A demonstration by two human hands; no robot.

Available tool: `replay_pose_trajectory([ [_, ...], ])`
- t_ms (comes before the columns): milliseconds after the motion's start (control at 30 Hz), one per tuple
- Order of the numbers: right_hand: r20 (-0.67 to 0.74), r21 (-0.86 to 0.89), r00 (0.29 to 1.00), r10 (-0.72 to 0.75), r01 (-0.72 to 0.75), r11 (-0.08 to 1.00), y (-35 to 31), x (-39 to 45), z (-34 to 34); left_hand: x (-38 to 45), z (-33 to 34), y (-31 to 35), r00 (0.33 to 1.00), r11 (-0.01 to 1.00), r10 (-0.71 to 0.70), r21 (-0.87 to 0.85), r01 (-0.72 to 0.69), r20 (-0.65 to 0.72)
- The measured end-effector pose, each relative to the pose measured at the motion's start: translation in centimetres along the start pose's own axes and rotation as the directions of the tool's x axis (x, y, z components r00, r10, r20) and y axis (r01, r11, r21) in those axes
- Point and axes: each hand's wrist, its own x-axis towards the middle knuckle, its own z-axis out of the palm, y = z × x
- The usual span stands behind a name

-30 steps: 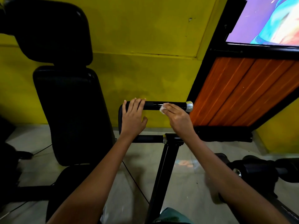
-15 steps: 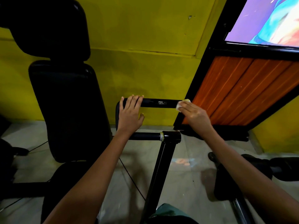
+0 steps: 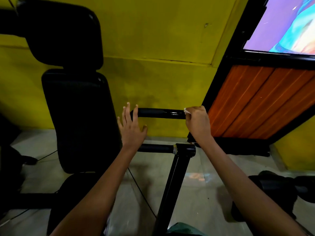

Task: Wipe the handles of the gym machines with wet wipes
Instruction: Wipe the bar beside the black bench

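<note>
A black horizontal handle [image 3: 160, 113] of a gym machine runs across the middle of the view, glossy and wet near its right part. My right hand [image 3: 197, 124] is wrapped over the handle's right end and holds a white wet wipe [image 3: 186, 111] against it; only a corner of the wipe shows. My left hand [image 3: 132, 127] is at the handle's left end with fingers straight and spread, the fingertips just in front of the bar. A second lower bar [image 3: 155, 148] joins the black upright post [image 3: 172, 188].
A black padded backrest [image 3: 80, 120] and headrest [image 3: 63, 31] stand at left against the yellow wall. An orange slatted panel [image 3: 259, 103] in a black frame and a bright screen [image 3: 286, 26] are at right. Another black machine part [image 3: 276, 186] lies on the floor at lower right.
My right hand slid the wipe rightward along the handle to its end and now covers the metal cap. My left hand opened, its fingers lifting off the bar and spreading.
</note>
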Motion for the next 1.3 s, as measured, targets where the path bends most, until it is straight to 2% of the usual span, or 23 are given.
replay_pose_trajectory([
  [100, 0.01, -0.002, 1.0, -0.018, 0.018, 1.0, -3.0, 0.5, 1.1, -0.4, -0.3, -0.7, 0.993, 0.995, -0.036, -0.088, 0.046, 0.109],
  [200, 0.001, 0.069, 0.993, -0.12, 0.119, 0.99, -3.9, 0.1, 1.5, -0.5, -0.2, -0.7, 0.995, 0.993, -0.026, -0.115, 0.037, 0.099],
  [267, -0.06, 0.086, 0.984, -0.169, 0.173, 0.981, -2.3, -0.2, 1.0, -0.5, -0.1, -0.7, 0.994, 0.992, -0.037, -0.119, 0.05, 0.106],
  [400, -0.096, 0.124, 0.993, -0.065, 0.077, 0.989, -2.4, -0.3, 1.2, -0.5, 0.0, -0.8, 0.993, 0.99, -0.042, -0.129, 0.057, 0.115],
  [500, -0.054, 0.16, 0.984, -0.168, 0.174, 0.972, -6.2, -0.1, 3.4, -0.7, 0.0, -0.9, 0.992, 0.987, -0.042, -0.151, 0.06, 0.123],
  [600, -0.058, 0.153, 0.946, -0.319, 0.324, 0.934, -7.0, -0.1, 4.6, -0.7, -0.1, -1.1, 0.99, 0.984, -0.028, -0.171, 0.052, 0.14],
  [700, -0.118, 0.093, 0.899, -0.422, 0.433, 0.897, -3.4, -0.3, 3.9, -0.7, -0.1, -1.4, 0.989, 0.98, -0.013, -0.197, 0.042, 0.147],
  [800, -0.204, 0.034, 0.876, -0.437, 0.453, 0.891, -1.1, -0.8, 3.1, -0.7, -0.2, -1.5, 0.99, 0.98, -0.007, -0.197, 0.035, 0.141],
  [933, -0.22, 0.023, 0.841, -0.494, 0.511, 0.859, -4.4, -0.8, 5.1, -0.7, -0.2, -1.5, 0.99, 0.974, -0.001, -0.223, 0.033, 0.142],
  [1033, -0.149, 0.006, 0.759, -0.634, 0.642, 0.767, -6.1, -0.4, 5.9, -0.6, -0.2, -1.6, 0.989, 0.972, -0.001, -0.232, 0.036, 0.148],
  [1167, -0.115, -0.037, 0.638, -0.761, 0.763, 0.645, -1.9, -0.1, 4.2, -0.8, -0.2, -1.5, 0.99, 0.97, -0.011, -0.237, 0.044, 0.138],
  [1300, -0.142, -0.037, 0.656, -0.742, 0.745, 0.666, 1.3, -0.1, 3.4, -1.0, -0.1, -1.7, 0.99, 0.955, -0.049, -0.285, 0.085, 0.132],
])
